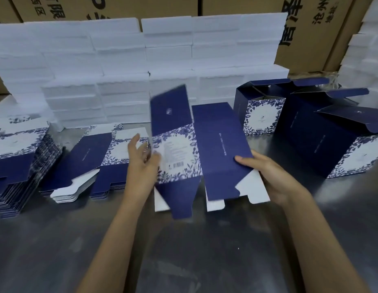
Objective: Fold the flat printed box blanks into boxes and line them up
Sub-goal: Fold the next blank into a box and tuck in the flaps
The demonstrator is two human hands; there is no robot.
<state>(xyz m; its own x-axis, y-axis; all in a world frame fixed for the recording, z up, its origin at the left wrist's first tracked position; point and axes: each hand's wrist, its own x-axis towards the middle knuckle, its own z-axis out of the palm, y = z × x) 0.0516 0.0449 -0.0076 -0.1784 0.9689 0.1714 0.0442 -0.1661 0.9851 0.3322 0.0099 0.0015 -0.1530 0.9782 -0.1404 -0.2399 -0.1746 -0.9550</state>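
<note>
Out past my left hand (141,163) the stacks of flat blanks (82,163) wait on the table (205,250); that hand looks loosely spread against the floral panel of the blank (196,153) I'm opening, though blur hides the fingertips. Between my hands the blank hangs just over the table, long axis running away from me, top flap rearing at the far end, bottom flaps toward me. My right hand (275,176) pinches the navy side panel, thumb on top. I'd judge the trick is to push the two sides together so the creases square up evenly. Beyond my right hand stand the finished boxes (310,132), side by side
</note>
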